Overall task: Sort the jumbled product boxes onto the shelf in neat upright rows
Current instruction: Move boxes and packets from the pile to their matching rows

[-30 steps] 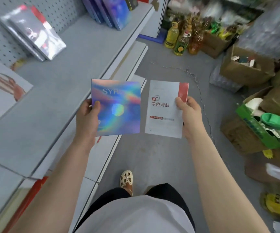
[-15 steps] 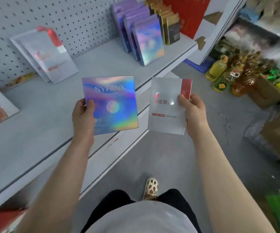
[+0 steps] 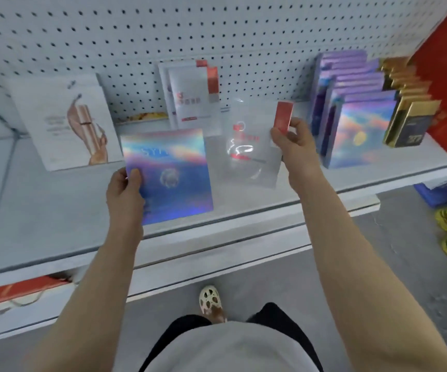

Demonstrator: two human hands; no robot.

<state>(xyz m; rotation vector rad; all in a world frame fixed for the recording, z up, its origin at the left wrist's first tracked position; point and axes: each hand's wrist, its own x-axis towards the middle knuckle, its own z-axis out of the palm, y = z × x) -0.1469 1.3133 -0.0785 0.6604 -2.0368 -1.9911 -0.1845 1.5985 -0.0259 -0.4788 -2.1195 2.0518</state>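
Holographic box (image 3: pixel 168 175) is gripped at its lower left corner by the left hand (image 3: pixel 124 190), thumb on the face, held above the shelf (image 3: pixel 56 210) front. White box (image 3: pixel 249 146) with red corner is pinched at its upper right by the right hand (image 3: pixel 293 139), just right of the first. Beyond the hands, matching white boxes (image 3: pixel 190 98) lean on the pegboard (image 3: pixel 217 30); holographic row (image 3: pixel 356 114) is seen far right
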